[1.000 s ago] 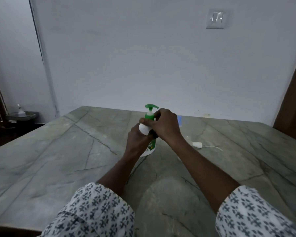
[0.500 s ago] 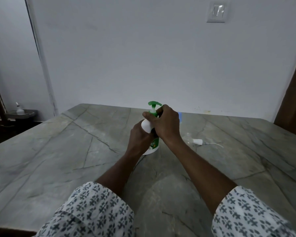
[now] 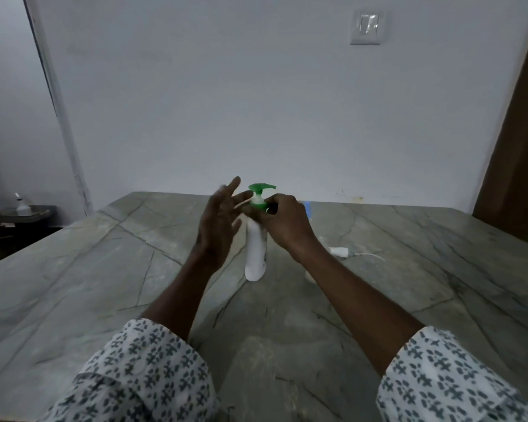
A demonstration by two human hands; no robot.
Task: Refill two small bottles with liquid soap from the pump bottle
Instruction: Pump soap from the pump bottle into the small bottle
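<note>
Standing upright near the middle of the stone table [image 3: 104,269], the white pump bottle [image 3: 255,251] looks like light, smooth plastic, probably slippery if soapy. The right hand [image 3: 284,222] grips its green collar [image 3: 258,205]. The left hand [image 3: 218,220] is spread open just beside it, holding nothing. Its lower body seems the steadiest hold.
</note>
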